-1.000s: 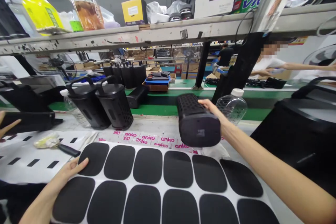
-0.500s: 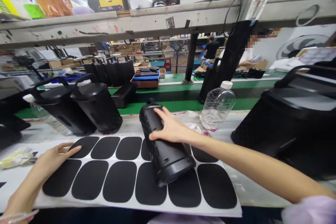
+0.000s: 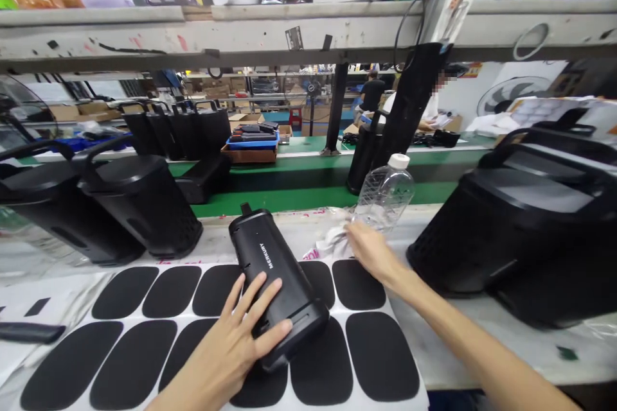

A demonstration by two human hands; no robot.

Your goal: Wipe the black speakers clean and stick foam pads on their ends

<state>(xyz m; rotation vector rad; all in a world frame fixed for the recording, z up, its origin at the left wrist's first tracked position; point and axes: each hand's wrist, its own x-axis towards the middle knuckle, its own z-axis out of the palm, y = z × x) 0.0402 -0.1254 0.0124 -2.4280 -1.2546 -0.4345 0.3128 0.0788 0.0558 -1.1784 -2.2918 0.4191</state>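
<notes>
The left hand was laid with fingers spread over the black speaker, its thumb apart from the other fingers and not closed around the body. The right hand was bunched, its fingertips closed on a crumpled white cloth, just beside the clear bottle. The speaker lay aslant on the sheet of black pads, lettered face up. Two handled speakers stood upright beyond the sheet, to the left.
</notes>
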